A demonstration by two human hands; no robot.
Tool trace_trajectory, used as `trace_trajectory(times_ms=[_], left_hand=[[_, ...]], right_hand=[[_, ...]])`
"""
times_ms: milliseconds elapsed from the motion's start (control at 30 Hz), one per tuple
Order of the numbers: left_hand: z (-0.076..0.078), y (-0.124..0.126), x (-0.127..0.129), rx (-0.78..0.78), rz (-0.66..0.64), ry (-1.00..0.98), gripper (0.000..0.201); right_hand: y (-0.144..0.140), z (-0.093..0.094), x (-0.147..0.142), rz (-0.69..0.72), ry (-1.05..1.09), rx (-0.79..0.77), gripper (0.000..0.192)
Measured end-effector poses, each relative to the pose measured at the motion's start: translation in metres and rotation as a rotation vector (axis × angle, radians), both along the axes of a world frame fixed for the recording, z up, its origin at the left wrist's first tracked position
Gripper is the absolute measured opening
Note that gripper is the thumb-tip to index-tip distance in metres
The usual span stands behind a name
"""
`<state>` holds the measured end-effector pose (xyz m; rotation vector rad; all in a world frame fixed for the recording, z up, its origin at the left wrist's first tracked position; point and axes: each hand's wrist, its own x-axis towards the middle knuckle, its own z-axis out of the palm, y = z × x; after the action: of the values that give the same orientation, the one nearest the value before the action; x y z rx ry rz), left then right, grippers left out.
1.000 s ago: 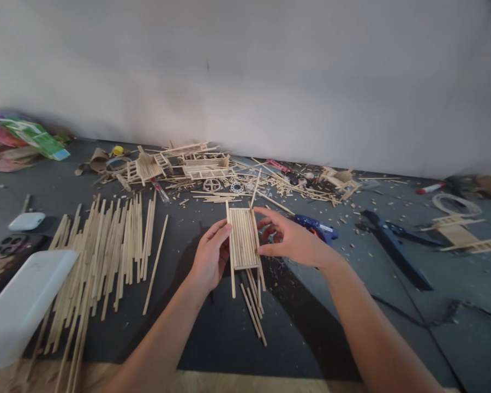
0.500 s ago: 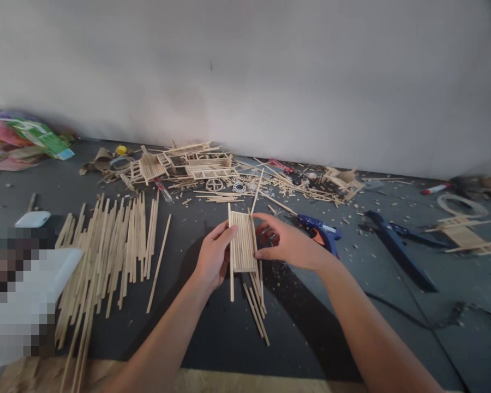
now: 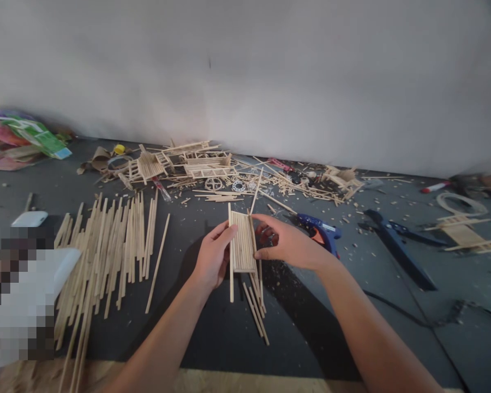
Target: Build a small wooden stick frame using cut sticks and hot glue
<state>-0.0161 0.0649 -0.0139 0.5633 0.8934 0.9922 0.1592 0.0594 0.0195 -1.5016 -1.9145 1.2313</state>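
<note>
Surface (image 3: 213,338): dark grey, strewn with wood scraps, running back to a pale wall
Stick pile (image 3: 106,245): long pale sticks laid side by side, left of the hands, well apart from them
Model heap (image 3: 188,164): small stick-built frames and offcuts at the far edge by the wall
Cutter (image 3: 396,245): dark blue, long-handled, lying to the right
Left hand (image 3: 213,256): fingers curled, thumb and fingertips pinching the left edge of the stick panel
Right hand (image 3: 288,243): fingers bent, thumb and forefinger gripping the right edge of the stick panel
Stick panel (image 3: 242,241): flat rectangle of glued sticks with longer side rails, held between both hands, just above the surface
Glue gun (image 3: 321,229): blue, just beyond the right hand on the far right
Loose sticks (image 3: 256,305): a few short ones lying on the near side of the panel
</note>
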Motion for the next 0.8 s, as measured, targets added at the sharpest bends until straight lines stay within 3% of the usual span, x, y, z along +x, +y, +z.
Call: trace_trajectory(times_ms=[333,667,800], left_hand=[[0.0054,-0.0006,-0.0007,-0.008,-0.021,-0.012,0.034],[0.0003,0.0002,-0.0009,0.015,-0.011,-0.035,0.033],[0.0003,0.0006,-0.0004,0.045,0.012,-0.082,0.028]], right_hand=[[0.0001,-0.0001,0.0007,0.009,-0.011,0.01,0.077],[-0.0021,0.0035,0.002,0.002,-0.011,0.001,0.08],[-0.0003,0.0018,-0.0021,-0.193,0.242,-0.037,0.086]])
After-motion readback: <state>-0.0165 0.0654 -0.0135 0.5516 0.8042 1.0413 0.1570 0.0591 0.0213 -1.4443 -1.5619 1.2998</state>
